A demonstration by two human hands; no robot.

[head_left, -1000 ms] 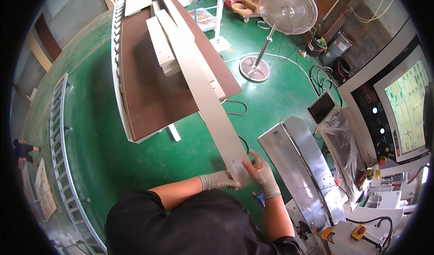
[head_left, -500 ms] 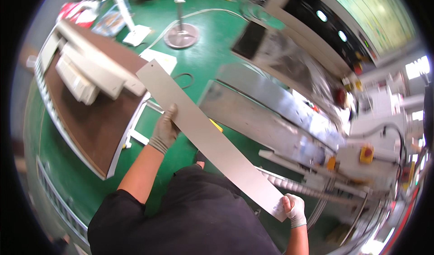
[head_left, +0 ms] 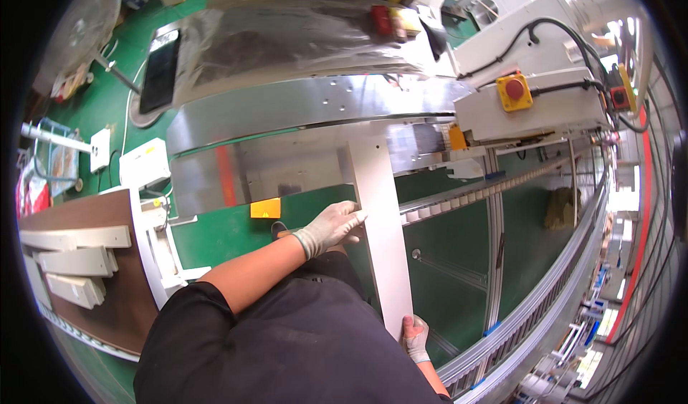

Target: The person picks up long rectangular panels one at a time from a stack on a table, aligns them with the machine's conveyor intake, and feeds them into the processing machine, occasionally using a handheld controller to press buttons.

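A long, flat, off-white panel (head_left: pixel 387 250) with a small hole near its far end is held out in front of me. My left hand (head_left: pixel 333 226), in a pale knit glove, is at the panel's left edge about midway along, some fingers hidden behind it. At the near end my right hand (head_left: pixel 416 336), also gloved, grips the panel with the thumb on its face. The panel's far end overlaps the front of a shiny metal bed (head_left: pixel 315 116); whether it touches the metal I cannot tell.
A brown-topped table (head_left: pixel 122 275) at left bears several off-white panels (head_left: pixel 75 261). Right of the metal bed is a red stop button on a yellow box (head_left: pixel 514 89). A roller conveyor rail (head_left: pixel 494 185) runs beyond the panel. A yellow block (head_left: pixel 266 208) sits below the bed.
My view has swung right toward the metal bed and conveyor. The panel, slanted before, now points nearly straight away from me, its far end over the bed. Both hands stay on it.
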